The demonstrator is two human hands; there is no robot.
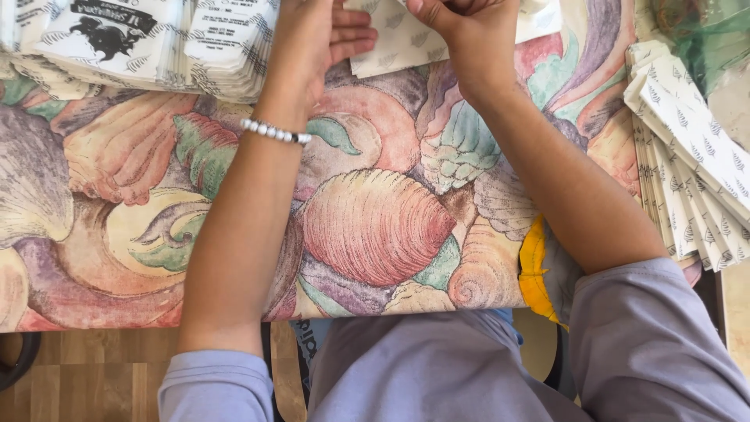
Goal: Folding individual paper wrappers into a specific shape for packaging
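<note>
Where shells sprawl, tablecloth [375, 227] over wood floor [86, 375]

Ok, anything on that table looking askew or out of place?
Mostly tidy. The stack of patterned paper sheets at the right edge is fanned out unevenly rather than squared. Both hands, left and right, handle one sheet at the top edge.

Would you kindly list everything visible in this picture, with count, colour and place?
paper bag: one, white with grey leaf print, top centre, under both hands
printed bag stack: one stack, white and black, top left
fanned bag stack: one stack, white with leaf print, right edge
tablecloth: one, shell pattern in pink, green and cream, covering the table
bead bracelet: one, white, left wrist
left hand: flat on the paper bag
right hand: pinching the paper bag
</note>
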